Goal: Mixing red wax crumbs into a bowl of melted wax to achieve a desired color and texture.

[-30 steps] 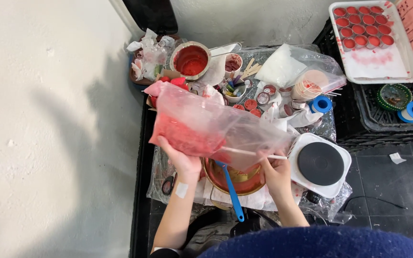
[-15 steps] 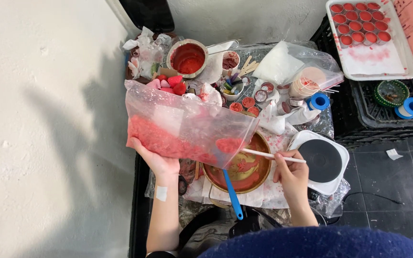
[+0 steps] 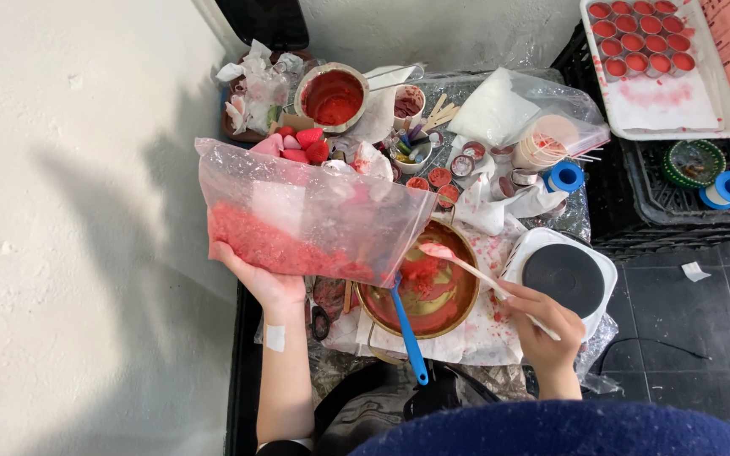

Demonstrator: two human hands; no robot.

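Left hand (image 3: 270,283) cradles red-filled plastic bag (image 3: 314,215); right hand (image 3: 544,325) holds spoon (image 3: 466,266) over pan (image 3: 420,287).

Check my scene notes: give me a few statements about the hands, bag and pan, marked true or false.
1. The left hand holds up a clear bag of red granules. True.
2. The right hand holds a blue spatula. False: it holds a pale stick; the blue spatula rests in the pan.
3. The bag's corner tilts toward the pan. True.
4. The pan sits on the hot plate. False: it stands beside it, on stained paper.
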